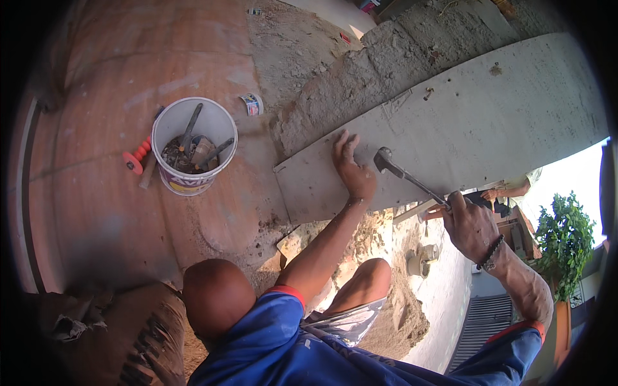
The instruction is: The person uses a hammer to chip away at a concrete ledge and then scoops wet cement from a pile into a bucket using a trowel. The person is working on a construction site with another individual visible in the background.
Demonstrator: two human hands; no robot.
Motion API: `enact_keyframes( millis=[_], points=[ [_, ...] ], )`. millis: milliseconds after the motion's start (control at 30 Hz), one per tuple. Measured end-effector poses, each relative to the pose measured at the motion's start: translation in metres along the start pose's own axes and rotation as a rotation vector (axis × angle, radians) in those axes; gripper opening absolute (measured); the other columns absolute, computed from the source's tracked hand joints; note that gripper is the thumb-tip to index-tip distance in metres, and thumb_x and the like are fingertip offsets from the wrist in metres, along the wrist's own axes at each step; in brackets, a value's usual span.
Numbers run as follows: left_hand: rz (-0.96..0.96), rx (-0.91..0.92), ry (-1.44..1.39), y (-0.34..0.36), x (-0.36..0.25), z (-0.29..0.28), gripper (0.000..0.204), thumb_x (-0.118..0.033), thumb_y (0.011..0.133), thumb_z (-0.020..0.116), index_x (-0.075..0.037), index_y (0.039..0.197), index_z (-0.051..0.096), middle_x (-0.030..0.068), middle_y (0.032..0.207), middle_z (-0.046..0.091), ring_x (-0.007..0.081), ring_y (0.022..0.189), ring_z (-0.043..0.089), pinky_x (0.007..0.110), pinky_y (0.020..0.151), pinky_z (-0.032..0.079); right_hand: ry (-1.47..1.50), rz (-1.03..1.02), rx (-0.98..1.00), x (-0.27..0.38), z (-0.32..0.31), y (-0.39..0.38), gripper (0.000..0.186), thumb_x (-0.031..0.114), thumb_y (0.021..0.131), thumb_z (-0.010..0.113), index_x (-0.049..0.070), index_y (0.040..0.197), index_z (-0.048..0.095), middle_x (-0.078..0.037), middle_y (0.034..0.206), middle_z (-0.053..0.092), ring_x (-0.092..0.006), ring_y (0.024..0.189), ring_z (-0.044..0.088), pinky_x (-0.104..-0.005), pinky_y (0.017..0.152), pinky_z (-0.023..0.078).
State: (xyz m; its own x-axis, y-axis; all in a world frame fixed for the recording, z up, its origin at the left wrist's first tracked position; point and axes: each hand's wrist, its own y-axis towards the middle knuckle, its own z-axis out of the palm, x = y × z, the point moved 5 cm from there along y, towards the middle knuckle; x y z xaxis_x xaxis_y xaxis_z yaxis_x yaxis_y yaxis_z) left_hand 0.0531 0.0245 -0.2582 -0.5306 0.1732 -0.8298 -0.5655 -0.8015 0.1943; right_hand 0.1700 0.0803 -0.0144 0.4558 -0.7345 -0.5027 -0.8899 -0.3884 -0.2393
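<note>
My right hand (473,225) grips a hammer (413,180) by its handle, and the hammer's head is over the grey board. The long, flat board (502,109) slants from the middle of the view up to the right. My left hand (355,172) rests on the board near its left end, fingers stretched out, to the left of the hammer head. A small dark spot, perhaps a nail or a hole (428,94), shows farther up the board.
A white bucket (172,121) with dark-handled tools and rubble stands left on reddish tiles (116,225). Beside it lies a tool with a red ribbed grip (136,157). Rough mortar (367,83) runs behind the board. Another person's arm (512,191) shows at right, near a leafy plant (566,241).
</note>
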Motion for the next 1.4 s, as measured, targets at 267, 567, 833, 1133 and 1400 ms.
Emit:
enact_keyframes(
  millis=[267,567,833,1133,1400],
  points=[
    [-0.043,0.005,-0.123,0.000,-0.016,0.018,0.054,0.015,0.066,0.038,0.006,0.114,0.061,0.0181,0.129,0.052,0.0361,0.126,0.048,0.041,0.098,0.044,-0.026,-0.135,-0.153,0.023,-0.027,-0.028,0.023,0.010,0.085,0.064,0.000,0.099,0.048,-0.015,0.075,0.057,-0.0331,0.055,0.061,-0.0412,0.046,0.048],
    [-0.148,0.060,-0.049,-0.001,-0.021,0.017,0.053,0.014,0.065,0.041,0.005,0.115,0.060,0.0193,0.129,0.052,0.0370,0.124,0.048,0.043,0.104,0.040,-0.018,-0.343,-0.288,0.049,-0.044,-0.042,0.023,0.012,0.082,0.067,0.001,0.096,0.051,-0.016,0.078,0.059,-0.0311,0.063,0.066,-0.0384,0.047,0.052],
    [-0.050,0.035,0.021,0.011,-0.007,-0.002,0.050,0.014,0.068,0.044,0.006,0.115,0.059,0.0193,0.126,0.054,0.0376,0.122,0.050,0.044,0.104,0.040,-0.003,-0.243,-0.231,0.068,-0.050,-0.029,0.029,0.013,0.079,0.070,0.000,0.101,0.055,-0.014,0.082,0.059,-0.0300,0.068,0.067,-0.0385,0.049,0.053],
    [-0.064,0.029,0.024,0.009,-0.014,-0.003,0.049,0.016,0.069,0.045,0.005,0.114,0.061,0.0199,0.124,0.056,0.0368,0.120,0.051,0.044,0.102,0.041,-0.021,-0.195,-0.261,0.067,-0.050,-0.017,0.022,0.015,0.082,0.069,0.001,0.089,0.054,-0.014,0.071,0.055,-0.0308,0.061,0.065,-0.0398,0.049,0.052],
    [-0.070,0.040,0.049,0.007,-0.006,-0.013,0.056,0.018,0.064,0.039,0.005,0.114,0.061,0.0178,0.127,0.054,0.0360,0.122,0.050,0.039,0.100,0.041,0.033,-0.105,-0.193,0.061,-0.048,-0.011,0.017,0.013,0.090,0.060,-0.001,0.091,0.049,-0.021,0.071,0.062,-0.0379,0.058,0.063,-0.0430,0.049,0.050]
  ],
)
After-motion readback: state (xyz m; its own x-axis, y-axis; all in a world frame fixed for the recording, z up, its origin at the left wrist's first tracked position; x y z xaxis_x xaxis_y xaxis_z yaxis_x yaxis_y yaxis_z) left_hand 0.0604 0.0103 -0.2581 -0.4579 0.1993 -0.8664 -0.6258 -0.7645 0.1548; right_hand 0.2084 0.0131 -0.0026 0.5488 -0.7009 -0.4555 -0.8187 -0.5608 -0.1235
